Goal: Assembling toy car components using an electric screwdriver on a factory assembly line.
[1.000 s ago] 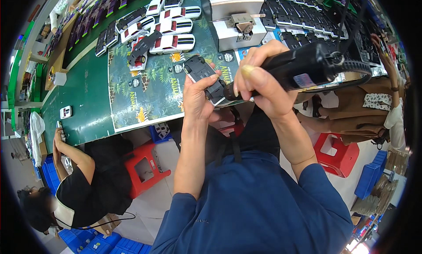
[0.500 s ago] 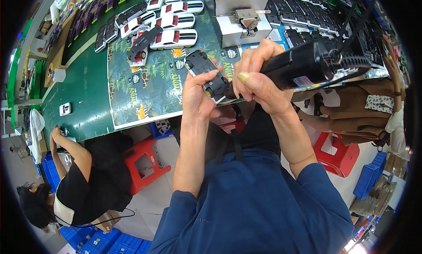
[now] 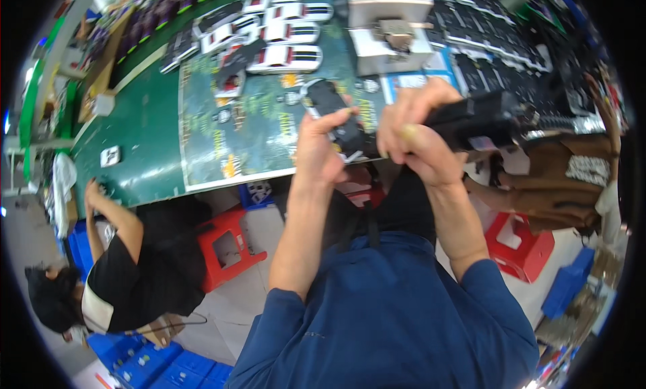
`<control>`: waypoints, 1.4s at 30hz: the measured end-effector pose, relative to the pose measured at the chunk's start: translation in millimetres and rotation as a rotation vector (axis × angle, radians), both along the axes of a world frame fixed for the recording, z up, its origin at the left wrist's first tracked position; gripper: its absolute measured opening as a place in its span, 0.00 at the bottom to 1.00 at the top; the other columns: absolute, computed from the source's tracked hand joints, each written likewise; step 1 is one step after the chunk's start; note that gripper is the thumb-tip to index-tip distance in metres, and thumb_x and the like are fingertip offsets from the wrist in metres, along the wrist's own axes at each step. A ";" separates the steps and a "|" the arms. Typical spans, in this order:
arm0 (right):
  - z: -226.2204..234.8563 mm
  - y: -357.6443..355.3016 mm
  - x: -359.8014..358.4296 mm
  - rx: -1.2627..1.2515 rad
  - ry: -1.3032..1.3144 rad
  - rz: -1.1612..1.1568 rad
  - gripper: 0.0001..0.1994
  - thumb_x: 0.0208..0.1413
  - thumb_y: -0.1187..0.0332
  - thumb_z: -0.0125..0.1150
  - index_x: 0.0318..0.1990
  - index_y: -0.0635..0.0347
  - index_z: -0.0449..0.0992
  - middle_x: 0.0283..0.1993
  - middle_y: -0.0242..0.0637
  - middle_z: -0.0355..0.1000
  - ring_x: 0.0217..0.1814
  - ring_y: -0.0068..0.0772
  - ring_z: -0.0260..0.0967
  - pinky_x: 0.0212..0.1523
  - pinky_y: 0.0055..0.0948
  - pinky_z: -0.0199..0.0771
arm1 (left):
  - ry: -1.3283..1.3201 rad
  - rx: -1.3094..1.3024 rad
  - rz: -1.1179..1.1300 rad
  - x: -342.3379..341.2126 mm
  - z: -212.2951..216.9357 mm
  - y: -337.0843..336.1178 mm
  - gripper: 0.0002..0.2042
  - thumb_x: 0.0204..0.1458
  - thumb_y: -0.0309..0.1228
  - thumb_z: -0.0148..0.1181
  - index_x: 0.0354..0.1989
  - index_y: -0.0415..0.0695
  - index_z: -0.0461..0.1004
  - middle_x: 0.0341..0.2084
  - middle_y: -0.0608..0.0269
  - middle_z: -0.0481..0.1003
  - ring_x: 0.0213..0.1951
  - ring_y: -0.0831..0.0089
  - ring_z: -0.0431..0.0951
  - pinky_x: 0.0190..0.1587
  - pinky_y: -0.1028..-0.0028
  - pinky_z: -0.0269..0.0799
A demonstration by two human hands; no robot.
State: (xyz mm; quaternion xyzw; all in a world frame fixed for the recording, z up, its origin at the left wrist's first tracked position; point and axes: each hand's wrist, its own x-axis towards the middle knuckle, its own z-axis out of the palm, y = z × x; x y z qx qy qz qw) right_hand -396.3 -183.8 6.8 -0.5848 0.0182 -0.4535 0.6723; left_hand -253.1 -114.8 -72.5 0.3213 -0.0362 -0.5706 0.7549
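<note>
My left hand (image 3: pixel 317 150) is closed around a toy car (image 3: pixel 330 98), turned so that its black underside faces up. Its thumb lies across the chassis. In my right hand (image 3: pixel 420 137) is a black electric screwdriver (image 3: pixel 474 120), its body pointing right and its front end toward the car's near end. My fingers hide most of the tip, and blur leaves it unclear whether it touches the car. Beyond my left hand, several white toy cars (image 3: pixel 286 58) with dark stripes stand close together, a dark chassis (image 3: pixel 235 63) leaning among them.
A white box-shaped fixture with a metal block (image 3: pixel 393 36) stands at the table's far side. Rows of black chassis (image 3: pixel 478 26) fill the far right. A co-worker in black (image 3: pixel 134 268) sits at left; another in brown (image 3: pixel 558 180) is at right. Red stools (image 3: pixel 518 248) stand below the table edge.
The whole view has shifted rightward and blurred slightly. Both hands keep their hold on the toy car and the screwdriver, still close together.
</note>
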 end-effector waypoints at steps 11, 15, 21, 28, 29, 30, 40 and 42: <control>13.3 -5.6 -46.1 -0.050 -0.182 -0.042 0.17 0.57 0.56 0.60 0.40 0.58 0.63 0.25 0.30 0.61 0.17 0.20 0.58 0.23 0.20 0.63 | -2.236 0.028 -0.076 118.6 26.2 54.6 0.41 0.25 0.63 0.72 0.43 0.40 0.74 0.33 0.57 0.73 0.38 0.60 0.76 0.42 0.66 0.71; 8.9 -7.1 -44.4 -0.059 -0.132 -0.058 0.16 0.58 0.57 0.60 0.40 0.59 0.64 0.25 0.30 0.61 0.17 0.19 0.57 0.23 0.20 0.62 | -2.649 0.126 -0.259 210.5 25.0 91.8 0.42 0.34 0.69 0.62 0.45 0.41 0.72 0.40 0.57 0.71 0.49 0.61 0.72 0.53 0.62 0.65; 2.5 -2.0 -30.5 -0.021 -0.107 -0.014 0.13 0.59 0.60 0.58 0.40 0.59 0.65 0.24 0.30 0.61 0.16 0.20 0.57 0.22 0.20 0.63 | -2.828 0.785 -0.226 324.9 40.0 174.6 0.50 0.36 0.70 0.62 0.66 0.50 0.62 0.68 0.51 0.56 0.69 0.54 0.55 0.67 0.41 0.42; -5.3 -0.8 -17.1 0.042 -0.075 0.002 0.12 0.59 0.61 0.56 0.40 0.60 0.65 0.23 0.31 0.60 0.16 0.20 0.56 0.21 0.20 0.62 | -2.384 0.994 0.300 316.4 -4.2 202.5 0.43 0.46 0.60 0.65 0.64 0.41 0.64 0.64 0.42 0.60 0.65 0.48 0.59 0.65 0.49 0.52; -5.2 -0.5 -17.3 0.038 -0.073 0.002 0.12 0.59 0.61 0.56 0.40 0.60 0.65 0.23 0.31 0.60 0.16 0.20 0.56 0.21 0.20 0.62 | -2.323 0.972 0.332 311.0 -8.3 198.3 0.41 0.48 0.58 0.65 0.63 0.40 0.65 0.64 0.41 0.60 0.65 0.48 0.60 0.65 0.50 0.54; -4.9 -0.2 -18.3 0.041 -0.069 -0.003 0.12 0.59 0.61 0.57 0.40 0.60 0.65 0.23 0.31 0.60 0.15 0.20 0.56 0.21 0.20 0.62 | -2.280 0.948 0.365 306.1 -10.9 194.9 0.37 0.50 0.54 0.65 0.60 0.38 0.67 0.63 0.41 0.61 0.64 0.47 0.61 0.64 0.52 0.56; 2.5 8.6 -65.0 0.047 -0.092 -0.153 0.14 0.59 0.60 0.59 0.39 0.58 0.63 0.23 0.31 0.60 0.16 0.21 0.57 0.19 0.22 0.63 | -2.170 0.166 0.549 192.7 14.8 119.2 0.12 0.46 0.19 0.66 0.41 0.36 0.76 0.40 0.50 0.78 0.44 0.51 0.77 0.47 0.62 0.72; 4.1 -0.7 -62.9 0.025 -0.169 -0.090 0.13 0.59 0.61 0.58 0.39 0.58 0.64 0.23 0.31 0.62 0.16 0.21 0.58 0.20 0.24 0.65 | -2.120 -0.020 0.474 125.4 17.7 109.3 0.12 0.44 0.17 0.67 0.39 0.36 0.77 0.34 0.49 0.78 0.36 0.53 0.79 0.40 0.63 0.75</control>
